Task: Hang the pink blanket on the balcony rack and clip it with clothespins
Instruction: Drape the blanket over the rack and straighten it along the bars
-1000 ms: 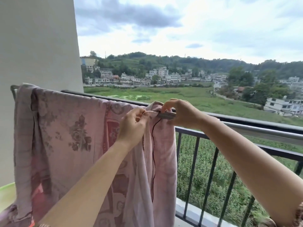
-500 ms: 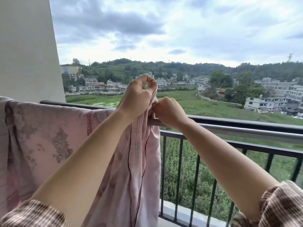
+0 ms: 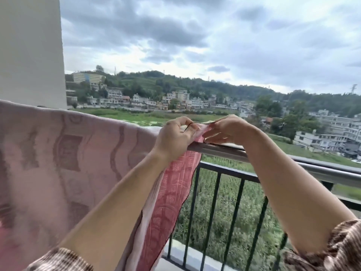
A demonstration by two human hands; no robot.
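Pink blanket: it hangs draped over the rack's silver rail. It spreads wide to my left, and its right edge falls in a darker pink fold in front of the black balcony railing.
My left hand: my fingers are curled and pinch the blanket's dark-trimmed top edge just above the rail.
My right hand: my thumb and forefinger pinch the same edge at its corner, and my other fingers reach loosely over the rail.
Hands together: they sit close side by side, almost touching, with a short stretch of the edge pulled taut between them.
Sleeves: brown patterned cuffs show at the bottom of my view.
Left side: a pale wall pillar stands behind the blanket.
Beyond: green field, town buildings, wooded hills, cloudy sky.
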